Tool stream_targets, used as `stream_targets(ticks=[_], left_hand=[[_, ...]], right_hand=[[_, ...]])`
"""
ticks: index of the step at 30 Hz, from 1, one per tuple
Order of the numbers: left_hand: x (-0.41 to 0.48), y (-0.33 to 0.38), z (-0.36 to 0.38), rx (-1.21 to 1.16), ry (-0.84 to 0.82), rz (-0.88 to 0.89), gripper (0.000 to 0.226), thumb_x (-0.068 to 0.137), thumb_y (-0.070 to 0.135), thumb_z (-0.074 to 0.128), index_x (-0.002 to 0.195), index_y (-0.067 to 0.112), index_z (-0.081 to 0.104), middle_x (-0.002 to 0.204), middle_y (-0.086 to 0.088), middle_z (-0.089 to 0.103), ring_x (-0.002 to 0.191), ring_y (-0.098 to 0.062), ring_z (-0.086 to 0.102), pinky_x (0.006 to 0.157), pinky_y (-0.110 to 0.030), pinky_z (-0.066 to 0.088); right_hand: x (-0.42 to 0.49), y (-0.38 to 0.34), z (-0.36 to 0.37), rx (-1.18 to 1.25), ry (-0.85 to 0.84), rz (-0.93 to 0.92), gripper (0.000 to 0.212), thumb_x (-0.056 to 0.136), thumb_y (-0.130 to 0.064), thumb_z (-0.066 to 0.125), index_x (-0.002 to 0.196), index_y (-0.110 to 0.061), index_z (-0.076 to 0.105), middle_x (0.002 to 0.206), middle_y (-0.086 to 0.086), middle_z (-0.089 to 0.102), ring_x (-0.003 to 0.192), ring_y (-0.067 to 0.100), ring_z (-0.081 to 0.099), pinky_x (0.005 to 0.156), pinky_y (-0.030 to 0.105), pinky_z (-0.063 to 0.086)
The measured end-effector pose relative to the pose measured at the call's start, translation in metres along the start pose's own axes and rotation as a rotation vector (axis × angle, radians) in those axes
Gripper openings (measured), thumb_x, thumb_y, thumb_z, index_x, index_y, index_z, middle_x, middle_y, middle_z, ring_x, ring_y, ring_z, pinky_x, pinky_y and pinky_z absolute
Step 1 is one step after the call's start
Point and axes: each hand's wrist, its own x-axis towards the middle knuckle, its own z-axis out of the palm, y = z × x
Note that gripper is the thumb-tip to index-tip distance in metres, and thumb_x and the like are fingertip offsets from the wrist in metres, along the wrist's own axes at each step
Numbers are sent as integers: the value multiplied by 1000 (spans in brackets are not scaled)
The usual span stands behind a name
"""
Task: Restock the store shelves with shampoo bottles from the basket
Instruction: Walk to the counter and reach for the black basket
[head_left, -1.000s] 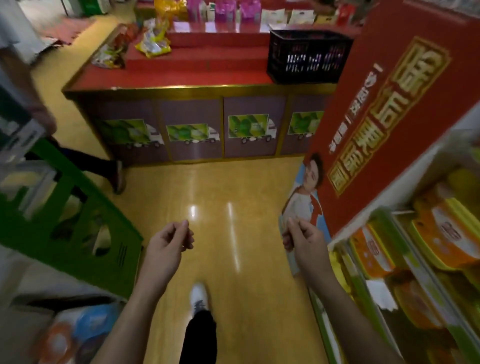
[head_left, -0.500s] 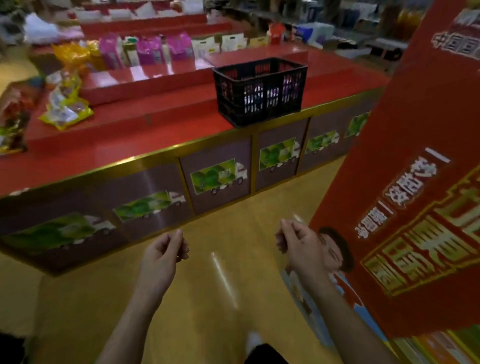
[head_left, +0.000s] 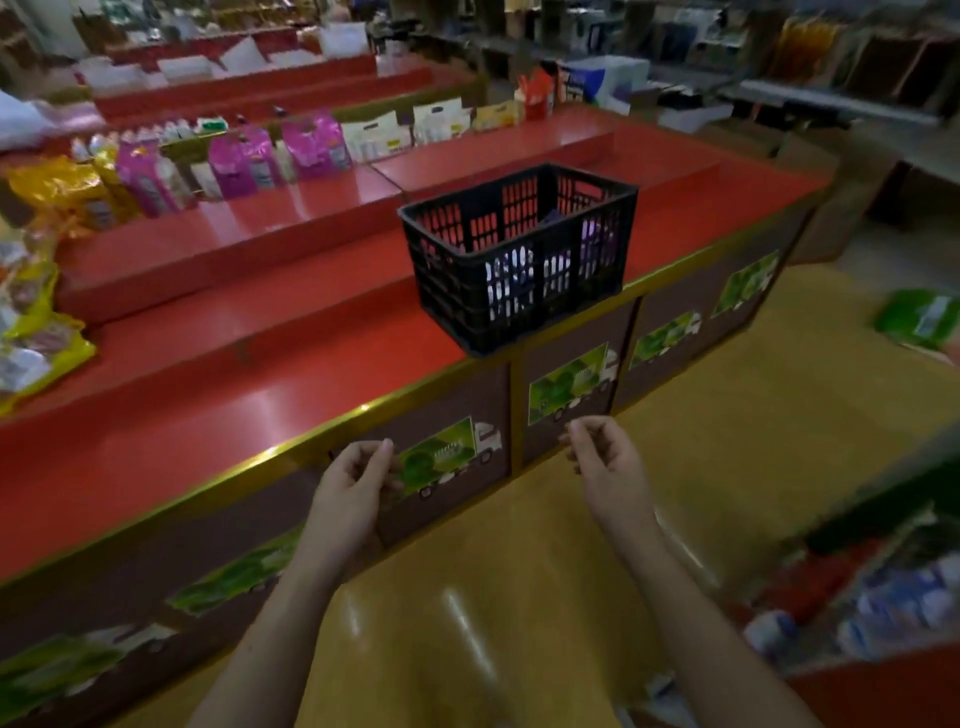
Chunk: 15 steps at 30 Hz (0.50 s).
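A black slatted plastic basket (head_left: 470, 270) stands on the front edge of a red stepped display counter (head_left: 218, 374). Through its slats I see white and purple bottles (head_left: 506, 283) inside. My left hand (head_left: 353, 491) and my right hand (head_left: 605, 467) hover in front of the counter's side, below and short of the basket. Both hold nothing, with fingers loosely curled. The bottles' labels are too blurred to read.
Packets in pink, yellow and white (head_left: 249, 156) line the counter's upper steps. Yellow bags (head_left: 31, 332) lie at the left. A shelf with blurred goods (head_left: 878, 597) sits at the lower right. Yellow floor (head_left: 519, 597) runs between shelf and counter.
The view has swung from the red shelf end panel toward the counter. The basket has come nearer and more central. Both hands stay raised and hold nothing.
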Motion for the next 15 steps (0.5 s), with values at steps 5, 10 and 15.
stream_targets(ticks=[5,10,15], left_hand=[[137,35,27,-36,-60,7,34,95,57,52,116,31,58,110,6,68,101,-13,67,82,-31,52],[272,56,49,-164,-78,-14,29,99,44,53,115,20,58,112,-3,66,107,-20,64,96,-38,50],[381,78,75,-209,-97,-53,41,100,39,55,129,10,53,123,-7,60,114,-23,59,101,-38,45]], right_hand=[[125,-14,19,-93,6,-19,26,100,-38,55,122,-25,53,116,-5,59,105,7,60,78,16,51],[244,-13,39,-358,-22,-39,53,98,-53,51,142,-26,44,134,-6,51,122,13,51,101,37,49],[349,-24,44,-599,24,-53,64,96,-61,48,148,-24,40,144,-2,46,131,22,45,107,45,44]])
